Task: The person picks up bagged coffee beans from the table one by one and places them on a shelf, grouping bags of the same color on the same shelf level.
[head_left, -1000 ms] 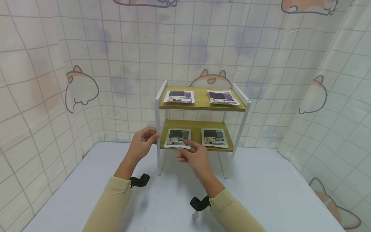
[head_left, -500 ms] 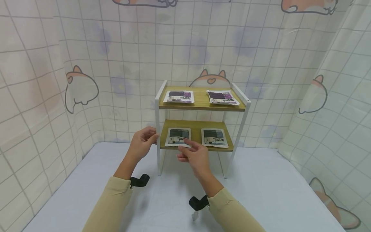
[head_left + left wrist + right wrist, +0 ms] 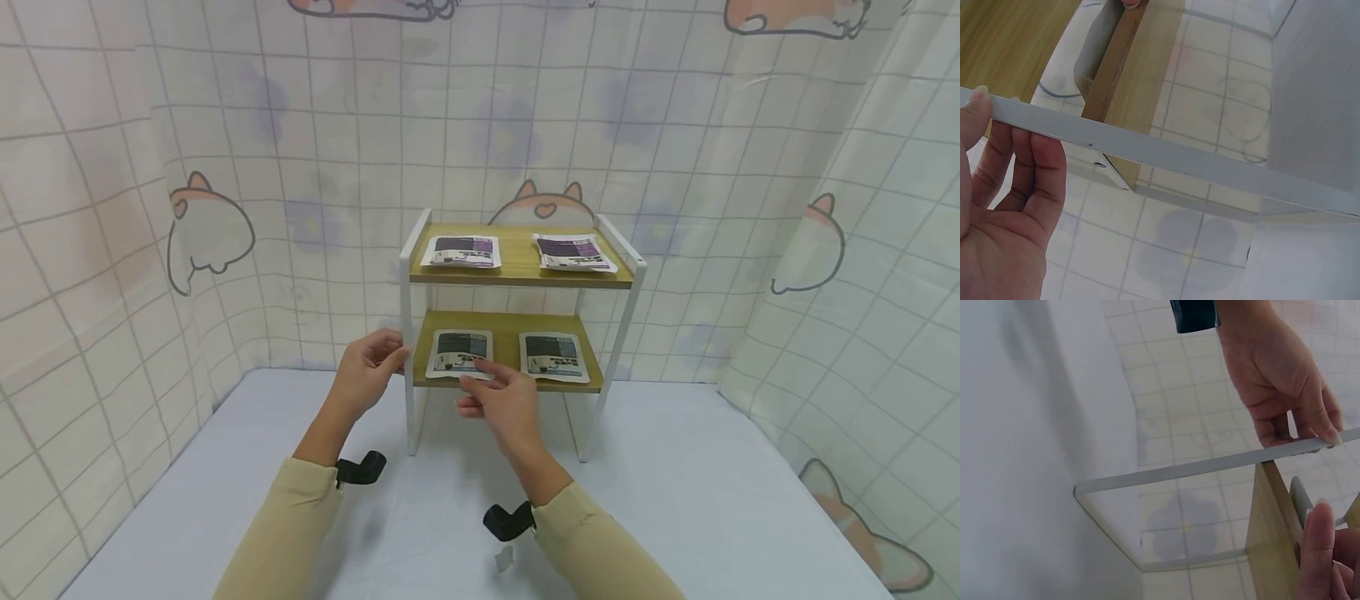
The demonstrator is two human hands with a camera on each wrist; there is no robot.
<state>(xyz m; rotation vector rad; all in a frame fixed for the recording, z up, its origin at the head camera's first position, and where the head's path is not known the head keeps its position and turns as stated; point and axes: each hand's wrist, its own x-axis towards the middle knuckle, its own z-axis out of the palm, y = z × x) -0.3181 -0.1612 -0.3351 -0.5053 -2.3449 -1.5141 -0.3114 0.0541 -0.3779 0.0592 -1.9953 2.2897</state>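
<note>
A two-tier rack (image 3: 517,280) with white frame and wood-look shelves stands on the table. My left hand (image 3: 365,371) grips its left front post (image 3: 1166,155), thumb on one side and fingers curled behind, as the left wrist view shows. At the lower shelf's front edge, my right hand (image 3: 506,404) pinches the near right corner of a flat white-edged pouch (image 3: 453,346) with a dark green label. The index finger lies over the pouch, the thumb at its front edge. A matching pouch (image 3: 555,357) lies to its right.
On the upper shelf lie a purple-labelled pouch (image 3: 461,252) at left and what looks like a small stack of purple-labelled pouches (image 3: 573,252) at right. A white-covered table (image 3: 675,483) carries the rack. Behind hangs a grid-patterned curtain (image 3: 360,150) with cartoon animals.
The left lower pouch has shifted slightly backward on its shelf, and the right hand has edged along with it. The left hand keeps its grip on the post.
</note>
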